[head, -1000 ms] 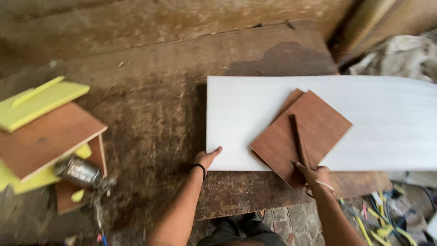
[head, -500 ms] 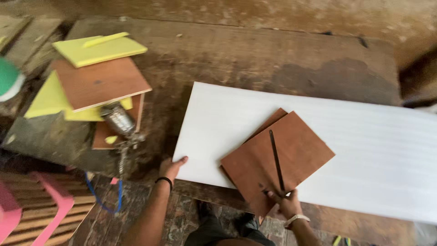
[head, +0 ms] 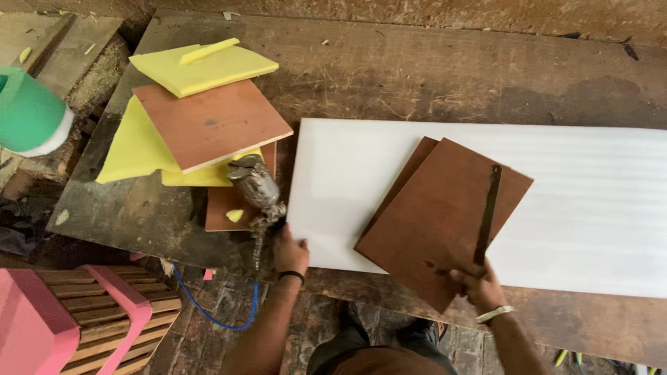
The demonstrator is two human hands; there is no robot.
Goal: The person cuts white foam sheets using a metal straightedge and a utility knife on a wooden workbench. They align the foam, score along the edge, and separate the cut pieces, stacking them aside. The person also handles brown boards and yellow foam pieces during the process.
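On the white foam sheet (head: pixel 556 201), the right hand (head: pixel 476 283) is closed around the near end of a dark flat blade (head: pixel 488 212) lying across two stacked brown boards (head: pixel 438 215).

Left hand (head: pixel 290 251) rests with its fingers flat on the sheet's near left corner, holding nothing. Left of the sheet sit a metal spray gun (head: pixel 256 187), then a pile of yellow foam pieces (head: pixel 201 66) and a brown board (head: pixel 212 121); farther left, a green container (head: pixel 28 111). Below it stands a pink slatted stool (head: pixel 76 323). Against half a second ago, both hands keep their places; the view has shifted, showing the pile nearer centre.
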